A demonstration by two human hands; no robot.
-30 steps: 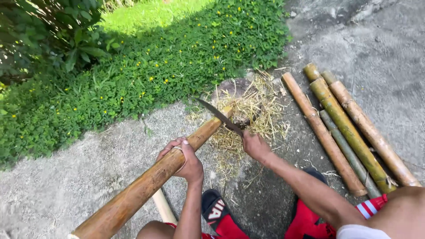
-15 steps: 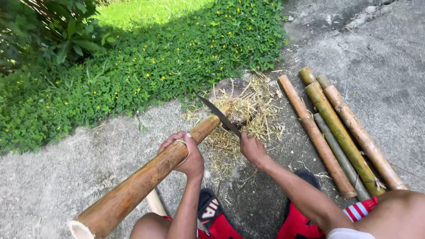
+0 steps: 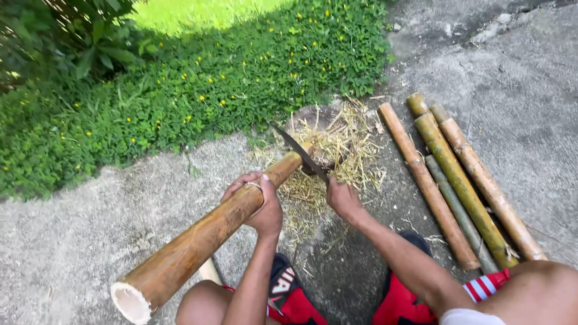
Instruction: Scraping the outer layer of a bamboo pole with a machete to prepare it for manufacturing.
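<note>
My left hand (image 3: pixel 257 203) is wrapped around a thick brown bamboo pole (image 3: pixel 198 238) that slants from its hollow cut end at the lower left up to the middle. My right hand (image 3: pixel 343 198) grips the handle of a dark-bladed knife (image 3: pixel 299 153). The blade lies against the far end of the pole, above a pile of pale shavings (image 3: pixel 328 157) on the concrete.
Several cut bamboo lengths (image 3: pixel 457 180) lie side by side on the concrete at the right. A bed of green plants with small yellow flowers (image 3: pixel 198 90) borders the far side. My knees and red footwear (image 3: pixel 289 295) are at the bottom.
The pole has dropped a little lower in view, showing its hollow near end. The knife blade stays at the pole's far tip; both hands keep their grip.
</note>
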